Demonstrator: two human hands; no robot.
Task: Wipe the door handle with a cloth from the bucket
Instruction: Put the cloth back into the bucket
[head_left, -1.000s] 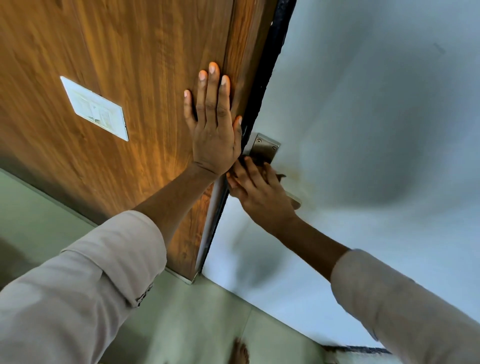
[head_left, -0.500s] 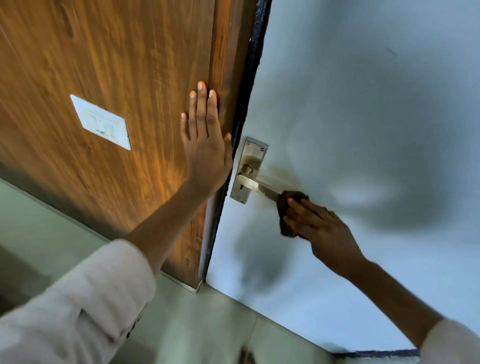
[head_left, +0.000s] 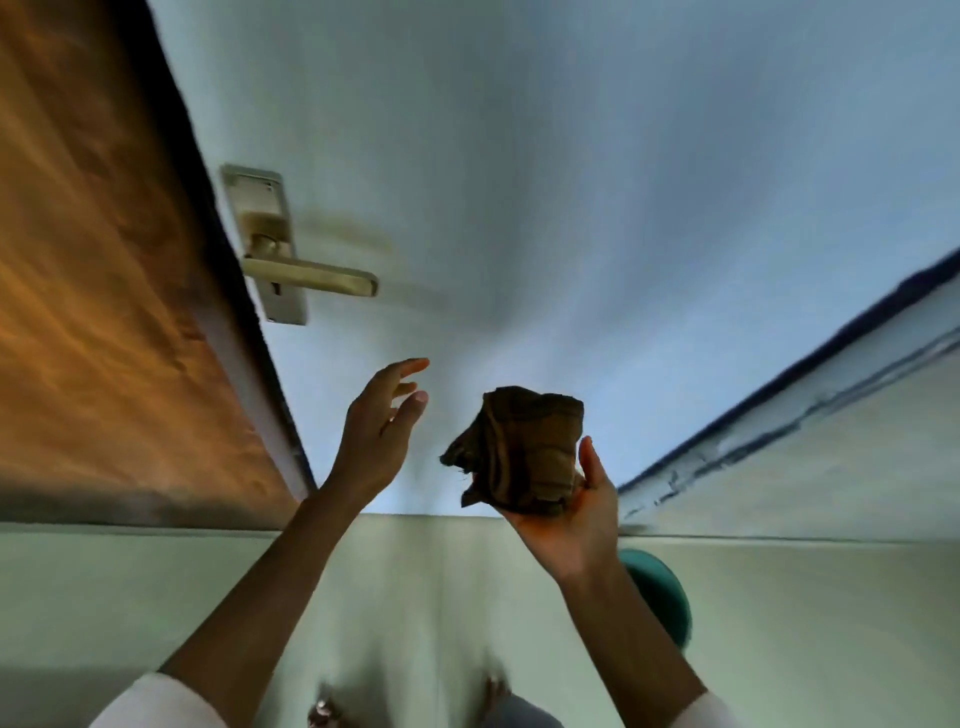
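Note:
A brass lever door handle on its backplate sits at the left edge of the pale door, bare and untouched. My right hand is held palm up below and to the right of it, gripping a crumpled brown cloth. My left hand hovers in the air beside the cloth, fingers apart and holding nothing, well below the handle. A teal bucket shows partly behind my right forearm on the floor.
A wooden panel runs along the left of the door. A pale wall with a dark trim line stands at the right. The light tiled floor lies below, with my feet blurred at the bottom edge.
My right hand has come off the handle and dropped back with the cloth. My left hand has left the wooden panel and lowered. The view has swung down and right.

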